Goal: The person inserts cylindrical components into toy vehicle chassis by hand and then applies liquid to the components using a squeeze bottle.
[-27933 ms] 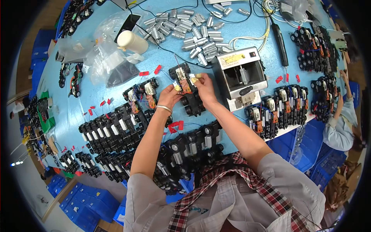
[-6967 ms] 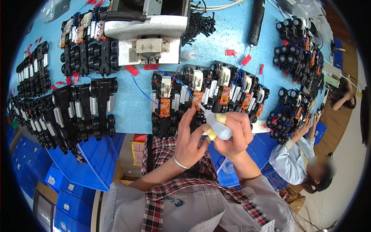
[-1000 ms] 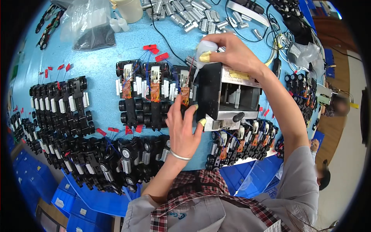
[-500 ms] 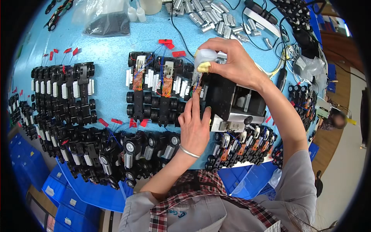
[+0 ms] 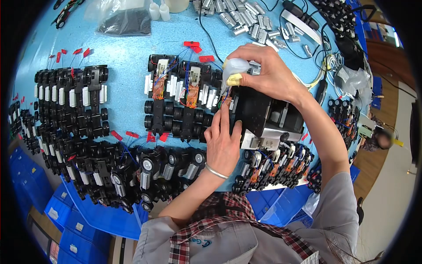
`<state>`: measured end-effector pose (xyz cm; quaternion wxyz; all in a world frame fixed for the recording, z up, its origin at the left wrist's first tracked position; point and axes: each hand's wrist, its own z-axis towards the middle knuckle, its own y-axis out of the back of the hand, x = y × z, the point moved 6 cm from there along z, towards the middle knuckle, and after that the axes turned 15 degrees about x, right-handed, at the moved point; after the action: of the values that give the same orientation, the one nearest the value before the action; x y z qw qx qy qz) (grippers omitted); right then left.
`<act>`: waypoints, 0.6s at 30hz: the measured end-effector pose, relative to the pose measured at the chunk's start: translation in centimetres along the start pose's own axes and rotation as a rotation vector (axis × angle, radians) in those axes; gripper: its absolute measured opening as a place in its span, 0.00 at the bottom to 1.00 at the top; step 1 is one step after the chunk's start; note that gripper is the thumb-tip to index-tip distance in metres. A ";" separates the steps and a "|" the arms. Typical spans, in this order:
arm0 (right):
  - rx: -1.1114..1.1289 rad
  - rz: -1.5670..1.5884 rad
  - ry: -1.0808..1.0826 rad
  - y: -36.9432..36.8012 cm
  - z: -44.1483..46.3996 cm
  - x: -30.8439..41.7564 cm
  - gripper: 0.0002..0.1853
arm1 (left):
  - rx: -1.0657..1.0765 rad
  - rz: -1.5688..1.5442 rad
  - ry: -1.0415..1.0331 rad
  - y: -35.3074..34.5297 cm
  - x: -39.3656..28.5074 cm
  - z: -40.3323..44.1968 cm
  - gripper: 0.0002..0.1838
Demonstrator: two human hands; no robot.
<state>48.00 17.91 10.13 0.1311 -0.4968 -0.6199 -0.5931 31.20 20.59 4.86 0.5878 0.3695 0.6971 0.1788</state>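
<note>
My right hand (image 5: 274, 72) is closed round a small translucent squeeze bottle (image 5: 237, 66) with yellow tape near its neck. The bottle is tipped with its nozzle down, over a toy truck chassis that my hands partly cover. My left hand (image 5: 223, 143) holds nothing; its index finger stretches to the wires and small circuit board (image 5: 227, 100) on that chassis, close under the nozzle. Just left of it stand two more black wheeled chassis, with an orange-brown board (image 5: 192, 97) and another board (image 5: 159, 88) showing. Exactly where the nozzle tip touches is too small to tell.
A black and silver box-shaped device (image 5: 255, 112) stands right of my left hand. Rows of chassis (image 5: 70, 97) fill the left, with more (image 5: 277, 165) at the near edge. Silver cylindrical parts (image 5: 239, 17), cables, a plastic bag (image 5: 125, 22) and two small bottles (image 5: 164, 12) lie behind.
The whole view has shifted slightly. Both hands keep nearly the same place, the bottle still tipped over the chassis and the left index finger still beside the wires.
</note>
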 end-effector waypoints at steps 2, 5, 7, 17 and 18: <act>0.004 -0.023 0.014 -0.1 0.1 0.1 0.15 | -0.002 0.000 0.003 -0.1 0.1 0.0 0.17; 0.034 -0.010 -0.026 -0.3 0.1 -0.1 0.16 | -0.013 -0.009 0.000 -0.1 0.1 0.0 0.17; 0.032 -0.017 -0.021 -0.4 0.1 -0.2 0.16 | -0.015 -0.014 0.000 -0.1 0.1 0.0 0.17; -0.302 0.342 -0.149 1.7 -1.8 -3.0 0.14 | -0.195 -0.292 0.218 3.1 3.9 0.9 0.29; -0.312 0.347 -0.137 1.6 -1.8 -3.3 0.14 | -0.198 -0.276 0.214 3.1 4.0 1.5 0.29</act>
<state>50.01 14.51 9.08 0.1103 -0.6491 -0.4335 -0.6153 33.49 25.26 3.91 0.5626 0.1896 0.7787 0.2027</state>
